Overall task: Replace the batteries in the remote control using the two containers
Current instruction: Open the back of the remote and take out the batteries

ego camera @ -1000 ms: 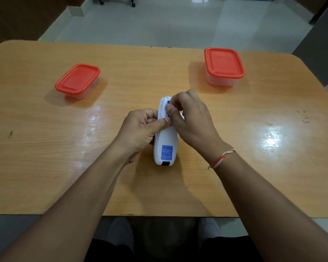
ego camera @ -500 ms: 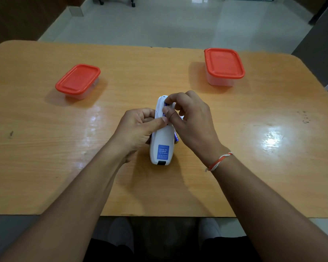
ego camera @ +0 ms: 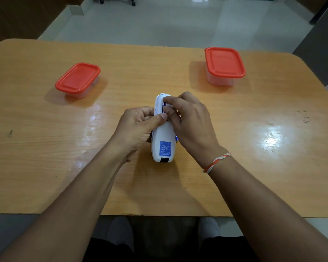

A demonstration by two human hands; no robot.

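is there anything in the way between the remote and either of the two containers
Nothing lies on the table between the remote and either container. But both red lids, left and right, are on, so each container is closed. The left hand and right hand both hold the remote.

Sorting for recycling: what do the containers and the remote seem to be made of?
Both containers: probably plastic, with clear, see-through tubs and glossy red lids. Remote: smooth white casing, likely hard plastic, with a blue printed sticker.

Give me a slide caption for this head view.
Two hands work a white remote between two red-lidded containers.
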